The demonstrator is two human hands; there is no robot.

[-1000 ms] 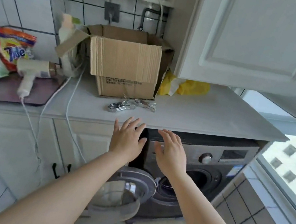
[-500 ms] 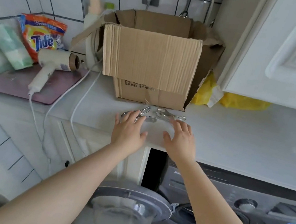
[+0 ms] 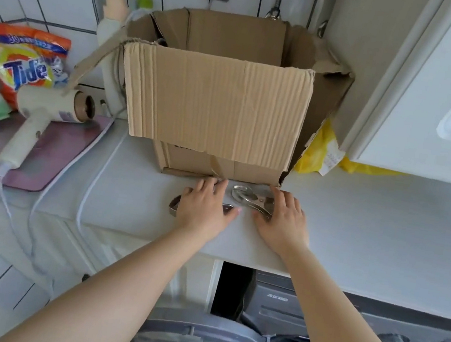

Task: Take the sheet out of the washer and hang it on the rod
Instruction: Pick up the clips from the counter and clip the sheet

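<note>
My left hand (image 3: 203, 208) and right hand (image 3: 281, 220) rest flat and relaxed over shiny metal laundry clips (image 3: 252, 201); the sheet is unseen, presumably in the grey front-loading washer (image 3: 276, 333) below, likely damp, heavy, limp, best gathered in bunches.

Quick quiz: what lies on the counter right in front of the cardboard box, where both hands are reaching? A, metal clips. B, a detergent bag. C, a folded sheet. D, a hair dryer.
A: shiny metal clips lie on the counter just in front of the cardboard box, with the left hand over one and the right hand touching the other.
</note>
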